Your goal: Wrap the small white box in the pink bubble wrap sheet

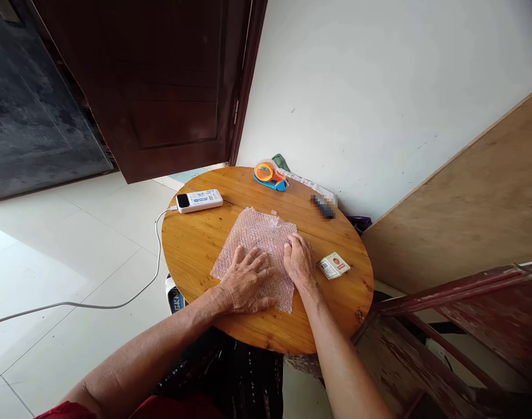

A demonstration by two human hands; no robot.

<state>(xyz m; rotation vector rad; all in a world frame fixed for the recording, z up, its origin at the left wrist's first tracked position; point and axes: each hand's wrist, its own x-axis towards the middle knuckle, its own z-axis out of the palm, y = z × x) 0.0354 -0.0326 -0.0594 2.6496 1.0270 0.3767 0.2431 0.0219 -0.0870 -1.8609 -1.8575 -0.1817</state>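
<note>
A sheet of clear bubble wrap [248, 230] lies flattened on the round wooden table [187, 250]. Spread across its lower middle is my left hand [248, 279], palm down with the fingers apart. My right hand [299, 259] is at the sheet's right edge, its fingers curled in and the thumb close to them, closed on the wrap there. Small bits of clear tape [274, 221] show near the sheet's top edge. Just right of my right hand lies a small printed card or packet [333, 265].
A white power bank [199, 201] with a cable [137, 298] trailing off the left edge rests at the table's back left. An orange and blue tape dispenser [271, 174] stands at the back, with a blurred dark object [322, 206] to its right. Beyond are a wall and a wooden panel [466, 192].
</note>
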